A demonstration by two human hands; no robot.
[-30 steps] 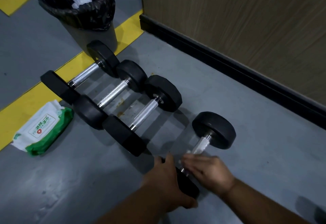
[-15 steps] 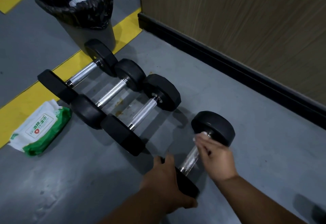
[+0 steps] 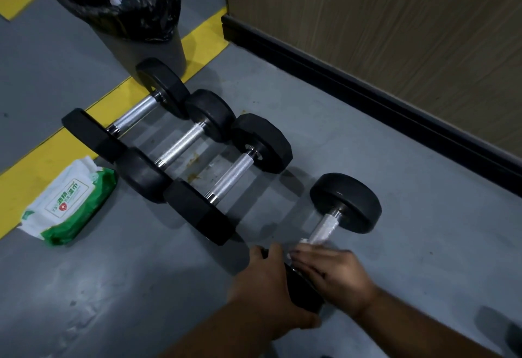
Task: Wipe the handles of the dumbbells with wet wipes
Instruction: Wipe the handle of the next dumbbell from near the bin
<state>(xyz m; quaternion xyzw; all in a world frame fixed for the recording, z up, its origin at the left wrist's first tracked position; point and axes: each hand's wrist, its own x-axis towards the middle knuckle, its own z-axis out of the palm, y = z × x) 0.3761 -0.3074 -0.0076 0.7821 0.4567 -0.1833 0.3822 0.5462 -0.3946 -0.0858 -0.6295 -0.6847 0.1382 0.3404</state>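
A black dumbbell (image 3: 347,202) with a chrome handle lies apart on the grey floor at the right. My left hand (image 3: 262,292) grips its near head, which is mostly hidden. My right hand (image 3: 330,270) is closed round the near end of the handle with a white wet wipe (image 3: 306,242) under the fingers. Three more black dumbbells (image 3: 226,182) lie side by side to the left. A green and white pack of wet wipes (image 3: 67,202) lies on the floor at the far left.
A grey bin (image 3: 135,19) with a black liner and white used wipes inside stands behind the row. A yellow floor stripe (image 3: 42,165) runs diagonally under the left dumbbells. A wood-panel wall with a black skirting (image 3: 367,86) bounds the right side.
My right hand slid from the far end of the handle, near the far head, back down to its near end. The left hand stayed on the near head.
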